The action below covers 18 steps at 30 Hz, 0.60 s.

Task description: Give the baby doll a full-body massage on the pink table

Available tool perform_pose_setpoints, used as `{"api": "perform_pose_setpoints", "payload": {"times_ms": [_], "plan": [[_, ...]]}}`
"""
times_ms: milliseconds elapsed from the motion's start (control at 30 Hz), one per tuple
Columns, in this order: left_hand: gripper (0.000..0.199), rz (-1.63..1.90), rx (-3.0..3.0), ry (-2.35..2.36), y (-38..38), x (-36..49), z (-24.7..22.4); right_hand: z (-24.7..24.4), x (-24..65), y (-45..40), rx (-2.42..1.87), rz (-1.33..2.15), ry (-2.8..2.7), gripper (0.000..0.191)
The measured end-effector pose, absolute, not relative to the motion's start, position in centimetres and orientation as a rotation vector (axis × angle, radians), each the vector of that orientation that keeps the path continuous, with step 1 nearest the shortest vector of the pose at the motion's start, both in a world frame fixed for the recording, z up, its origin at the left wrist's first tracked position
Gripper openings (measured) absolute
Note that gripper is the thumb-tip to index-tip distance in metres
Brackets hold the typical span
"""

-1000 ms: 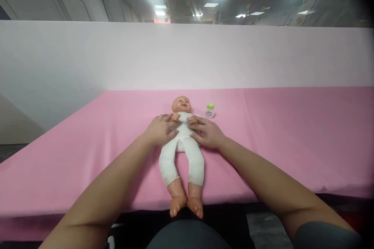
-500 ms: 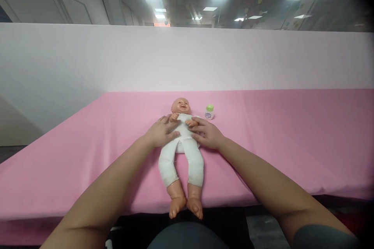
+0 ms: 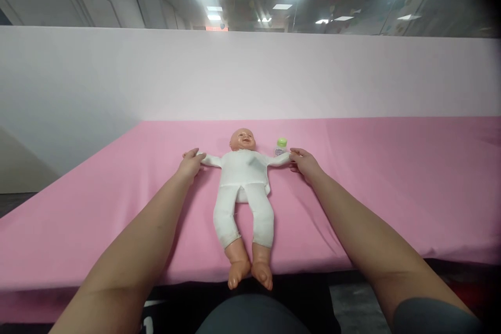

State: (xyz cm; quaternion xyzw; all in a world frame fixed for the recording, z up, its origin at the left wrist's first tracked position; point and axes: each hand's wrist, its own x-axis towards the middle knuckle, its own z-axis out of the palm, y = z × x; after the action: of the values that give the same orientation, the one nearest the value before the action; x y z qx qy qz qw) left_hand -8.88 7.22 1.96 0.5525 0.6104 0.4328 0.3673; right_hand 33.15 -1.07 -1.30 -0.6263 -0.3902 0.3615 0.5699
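Note:
A baby doll (image 3: 243,169) with a white cloth body lies on its back, head away from me and feet at the table's near edge. Its two arms are stretched straight out sideways. My left hand (image 3: 191,163) is closed around the doll's arm on the left, near its hand. On the other side, my right hand (image 3: 306,164) grips the end of the opposite arm, with the doll's hand mostly hidden by my fingers. Just behind that arm stands a small clear bottle (image 3: 281,147) with a green cap, its lower part covered by the arm.
A pink sheet (image 3: 117,209) covers the table, with folds to the right of the doll. A white low wall (image 3: 250,73) rises behind the table, and glass above it reflects ceiling lights. My lap is below the near edge.
Both hands have moved outward from the doll's chest, drawing its arms from folded over the torso to spread wide. The bottle and the doll's legs have stayed in place.

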Motion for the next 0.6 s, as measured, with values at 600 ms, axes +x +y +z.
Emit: {"api": "perform_pose_setpoints", "payload": {"times_ms": [600], "plan": [[0.062,1.217,1.265,1.495,6.1,-7.7,3.2,-0.7,32.6,-1.6,-1.413,0.858,-0.917,0.051]]}}
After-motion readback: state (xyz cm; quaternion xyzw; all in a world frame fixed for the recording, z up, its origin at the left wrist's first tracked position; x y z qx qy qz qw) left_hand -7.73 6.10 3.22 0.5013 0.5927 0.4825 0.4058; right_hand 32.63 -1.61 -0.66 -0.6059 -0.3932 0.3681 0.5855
